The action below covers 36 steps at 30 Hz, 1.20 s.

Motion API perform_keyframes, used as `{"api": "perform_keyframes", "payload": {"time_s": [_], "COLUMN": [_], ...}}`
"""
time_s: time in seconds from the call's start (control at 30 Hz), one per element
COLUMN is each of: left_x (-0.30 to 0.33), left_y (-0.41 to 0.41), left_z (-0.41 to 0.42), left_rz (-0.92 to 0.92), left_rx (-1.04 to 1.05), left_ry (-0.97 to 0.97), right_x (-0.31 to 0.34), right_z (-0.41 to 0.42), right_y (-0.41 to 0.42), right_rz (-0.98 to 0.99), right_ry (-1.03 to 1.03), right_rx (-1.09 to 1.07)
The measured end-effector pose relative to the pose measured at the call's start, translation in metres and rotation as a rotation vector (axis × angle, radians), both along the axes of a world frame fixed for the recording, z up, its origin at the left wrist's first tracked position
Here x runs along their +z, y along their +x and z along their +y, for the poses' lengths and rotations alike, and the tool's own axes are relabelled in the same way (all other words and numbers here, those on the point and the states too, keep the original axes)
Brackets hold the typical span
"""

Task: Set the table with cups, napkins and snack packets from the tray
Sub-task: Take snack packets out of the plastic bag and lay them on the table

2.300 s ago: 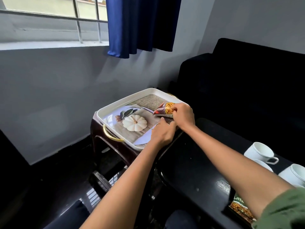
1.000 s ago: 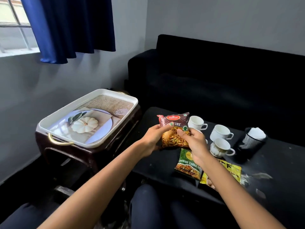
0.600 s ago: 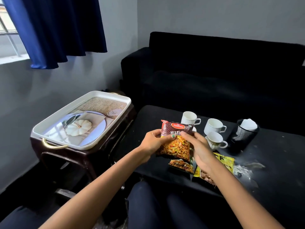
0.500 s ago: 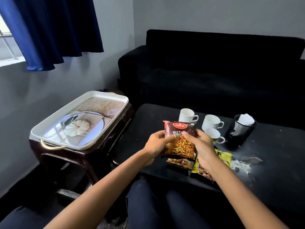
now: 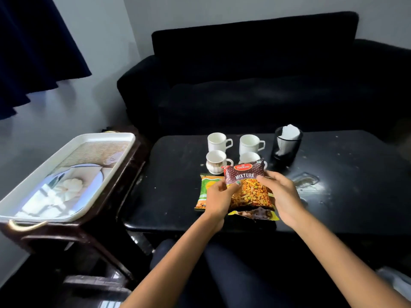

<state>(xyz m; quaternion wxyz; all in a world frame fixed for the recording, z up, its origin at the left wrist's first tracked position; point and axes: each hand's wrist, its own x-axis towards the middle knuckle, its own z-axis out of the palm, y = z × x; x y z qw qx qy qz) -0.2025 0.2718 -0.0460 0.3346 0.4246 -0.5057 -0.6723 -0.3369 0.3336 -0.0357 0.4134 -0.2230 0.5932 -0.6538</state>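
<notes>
From my feed, the black surface fills the middle, with the white tray on a stand to its left. Four cups and a napkin holder stand behind. My left hand and right hand have their fingers pinching the Mixture packet over two packets lying flat.

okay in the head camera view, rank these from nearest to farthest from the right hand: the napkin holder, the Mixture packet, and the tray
1. Mixture packet: gripped by the right hand along its right edge.
2. Napkin holder: black mesh cup behind the hand, toward the sofa.
3. Tray: far left, on the side stand.
</notes>
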Motion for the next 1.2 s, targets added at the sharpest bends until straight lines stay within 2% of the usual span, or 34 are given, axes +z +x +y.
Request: {"api": "perform_keyframes", "payload": {"time_s": [0.23, 0.33, 0.43, 0.53, 0.6, 0.7, 0.73, 0.8, 0.9, 1.0, 1.2], "left_x": [0.004, 0.003, 0.001, 0.000, -0.005, -0.009, -0.012, -0.019, -0.032, -0.042, -0.046], "left_y": [-0.055, -0.078, -0.097, -0.108, -0.112, -0.117, -0.120, -0.124, -0.127, -0.128, -0.129], "left_z": [0.029, 0.042, 0.048, 0.053, 0.054, 0.050, 0.048, 0.044, 0.041, 0.038, 0.032], "left_rz": [-0.030, -0.137, -0.203, -0.269, -0.352, -0.617, -0.706, -0.929, -1.187, -1.206, -1.044], "left_rx": [-0.218, -0.303, -0.370, -0.384, -0.376, -0.452, -0.497, -0.602, -0.719, -0.756, -0.740], "left_ry": [-0.049, -0.092, -0.112, -0.165, -0.330, -0.684, -0.784, -0.957, -1.051, -1.034, -0.939], "right_x": [-0.023, -0.037, -0.053, -0.063, -0.065, -0.058, -0.056, -0.053, -0.062, -0.073, -0.075], "right_z": [0.023, 0.028, 0.031, 0.035, 0.038, 0.041, 0.040, 0.036, 0.032, 0.034, 0.034], "right_y": [-0.045, -0.068, -0.087, -0.098, -0.101, -0.098, -0.096, -0.094, -0.093, -0.094, -0.098], "right_rz": [0.016, 0.069, 0.127, 0.226, 0.407, 0.820, 0.935, 1.144, 1.398, 1.418, 1.396], "right_ry": [0.036, 0.098, 0.169, 0.282, 0.380, 0.470, 0.448, 0.438, 0.538, 0.585, 0.540], "right_rx": [-0.330, -0.397, -0.400, -0.315, -0.325, -0.371, -0.350, -0.176, 0.159, 0.197, 0.191]}}
